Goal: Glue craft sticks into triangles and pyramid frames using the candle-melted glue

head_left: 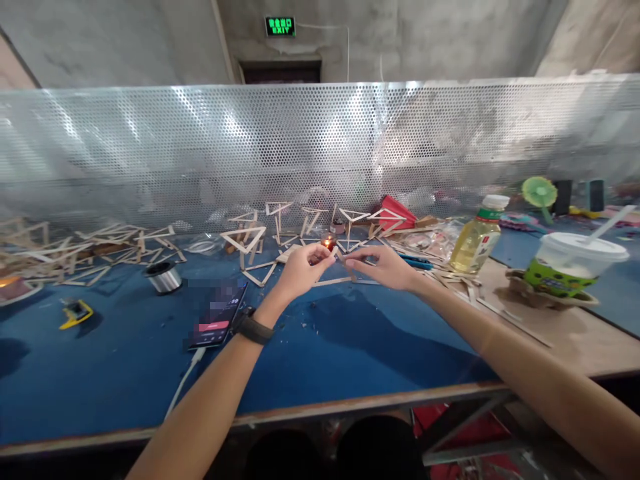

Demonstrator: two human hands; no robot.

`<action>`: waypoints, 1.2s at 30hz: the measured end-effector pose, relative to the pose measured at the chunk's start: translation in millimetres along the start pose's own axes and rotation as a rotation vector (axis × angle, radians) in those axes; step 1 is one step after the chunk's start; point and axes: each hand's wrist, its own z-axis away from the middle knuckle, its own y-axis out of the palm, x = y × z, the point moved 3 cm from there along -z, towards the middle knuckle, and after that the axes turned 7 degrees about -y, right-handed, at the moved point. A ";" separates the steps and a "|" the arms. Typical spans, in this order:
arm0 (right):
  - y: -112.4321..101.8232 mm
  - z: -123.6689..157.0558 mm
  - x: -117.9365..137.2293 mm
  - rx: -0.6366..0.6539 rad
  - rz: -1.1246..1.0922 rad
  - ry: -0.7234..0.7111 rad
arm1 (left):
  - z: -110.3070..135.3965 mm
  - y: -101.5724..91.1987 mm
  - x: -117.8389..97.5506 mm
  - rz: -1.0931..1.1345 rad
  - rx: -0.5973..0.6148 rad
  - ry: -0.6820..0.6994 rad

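Both my arms reach out over a blue table. My left hand, with a dark band on its wrist, is closed in a pinch on thin wooden sticks that form a flat frame just above the table. My right hand pinches the same stick frame from the right side. A small lit candle glows just behind my left fingers. Several finished stick triangles on legs stand behind the hands.
A phone with a white cable lies left of my left wrist, near a metal tin. An oil bottle and a lidded cup with straw stand right. A perforated metal screen closes the back.
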 end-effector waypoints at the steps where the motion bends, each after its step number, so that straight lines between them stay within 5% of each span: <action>1: 1.5 -4.4 -1.7 -0.035 0.000 -0.005 | -0.6 0.7 2.5 0.035 -0.011 0.002; 6: 14.2 -6.1 -16.4 -0.155 -0.056 0.015 | -3.3 8.0 10.8 0.104 -0.017 0.010; 21: 19.4 14.2 -13.5 -0.142 -0.081 0.050 | -6.5 22.7 21.4 0.044 0.001 0.036; 36: 17.1 12.9 0.6 -0.125 -0.128 0.062 | -1.4 23.4 7.8 -0.052 0.005 0.034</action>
